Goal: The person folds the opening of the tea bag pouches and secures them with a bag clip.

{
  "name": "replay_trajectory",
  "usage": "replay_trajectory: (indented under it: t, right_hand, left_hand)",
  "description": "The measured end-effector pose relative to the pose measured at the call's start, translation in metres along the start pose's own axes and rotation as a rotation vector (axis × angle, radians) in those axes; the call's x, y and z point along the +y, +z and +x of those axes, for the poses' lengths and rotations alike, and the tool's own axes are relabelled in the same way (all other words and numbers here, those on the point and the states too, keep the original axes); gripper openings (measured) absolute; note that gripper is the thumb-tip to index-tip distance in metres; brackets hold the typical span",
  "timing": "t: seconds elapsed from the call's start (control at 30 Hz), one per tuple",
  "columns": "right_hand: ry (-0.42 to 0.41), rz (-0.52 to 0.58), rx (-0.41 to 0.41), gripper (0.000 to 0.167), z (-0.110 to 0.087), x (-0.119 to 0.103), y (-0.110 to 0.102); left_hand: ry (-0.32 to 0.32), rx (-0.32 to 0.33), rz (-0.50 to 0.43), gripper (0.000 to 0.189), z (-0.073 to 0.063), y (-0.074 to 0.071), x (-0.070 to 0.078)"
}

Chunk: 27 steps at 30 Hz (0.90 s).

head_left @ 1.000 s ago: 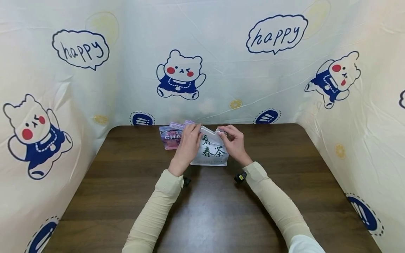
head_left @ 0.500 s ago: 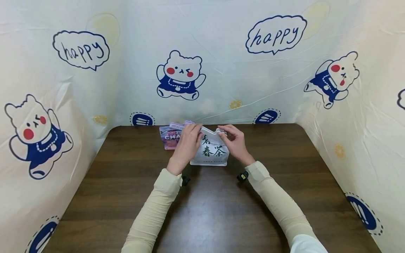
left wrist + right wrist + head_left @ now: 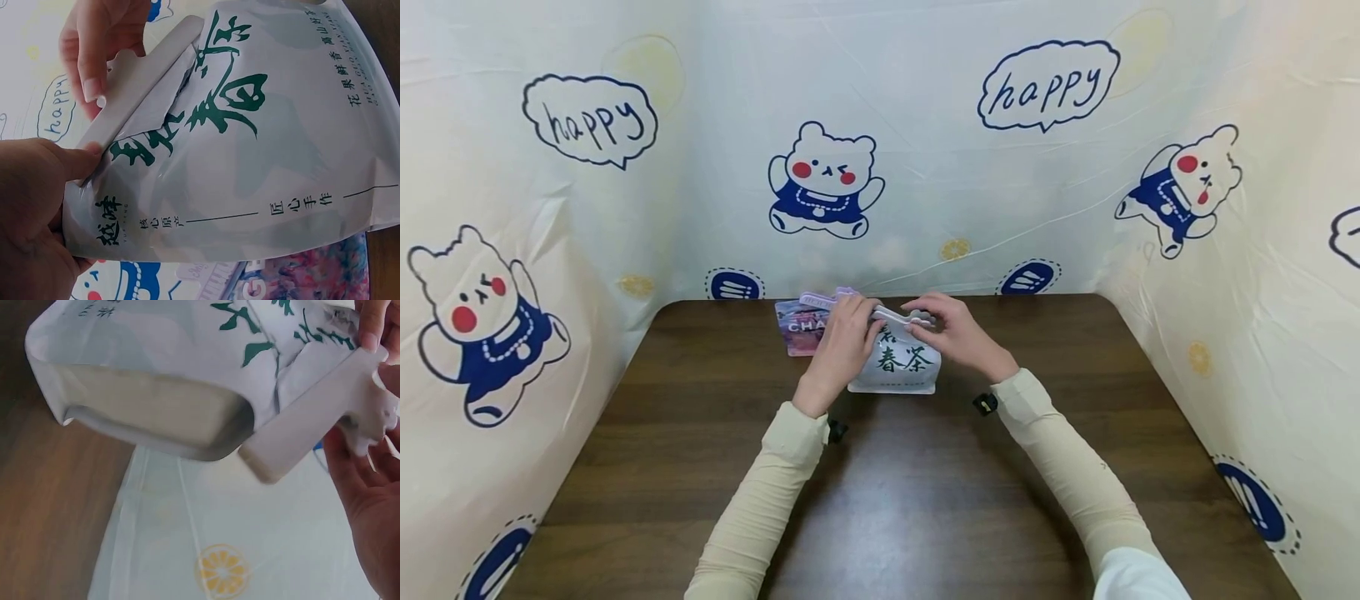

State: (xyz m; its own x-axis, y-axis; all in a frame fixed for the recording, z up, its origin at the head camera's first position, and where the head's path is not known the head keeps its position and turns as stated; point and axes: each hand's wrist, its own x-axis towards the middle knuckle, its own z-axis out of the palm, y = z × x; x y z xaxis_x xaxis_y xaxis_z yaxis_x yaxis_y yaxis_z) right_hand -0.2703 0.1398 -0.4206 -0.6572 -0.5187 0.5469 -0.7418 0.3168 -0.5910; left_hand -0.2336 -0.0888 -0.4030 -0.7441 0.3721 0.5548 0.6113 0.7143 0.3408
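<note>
A white tea pouch with green lettering stands near the back of the table, its top folded down. Across that fold lies a pale grey bag clip, slanting in both wrist views. My left hand pinches the pouch's top left corner, the thumb on the clip's end and the fingers behind the pouch, as the left wrist view shows. My right hand holds the knobbly end of the clip between thumb and fingers. In the right wrist view the clip's plain end sticks out past the pouch's side.
Just left of the white pouch, a pink and blue pouch carries a purple bag clip at its top; my left hand partly covers it. A printed cloth hangs behind the dark wooden table.
My right hand has turned and its wrist has shifted outward. The clip's right end has tipped, so its grey knobbly part shows more. My left hand stays almost where it was.
</note>
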Motion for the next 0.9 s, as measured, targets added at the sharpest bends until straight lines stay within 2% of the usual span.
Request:
replay_trajectory:
  t: [0.1, 0.23, 0.67, 0.9]
  right_hand:
    - [-0.008, -0.027, -0.068, 0.028, 0.006, -0.004, 0.002]
    - [0.020, -0.059, -0.107, 0.026, 0.009, -0.008, 0.006]
    - [0.059, -0.109, -0.138, 0.025, 0.012, -0.012, 0.012]
    - [0.020, -0.151, -0.151, 0.022, 0.010, -0.017, 0.005]
  left_hand:
    - [0.019, 0.025, 0.009, 0.021, -0.001, 0.001, 0.000]
    - [0.036, 0.044, 0.024, 0.019, -0.002, 0.002, 0.001]
    - [0.030, 0.043, 0.017, 0.017, -0.006, 0.003, -0.001]
    - [0.046, 0.051, 0.027, 0.017, -0.004, 0.004, 0.004]
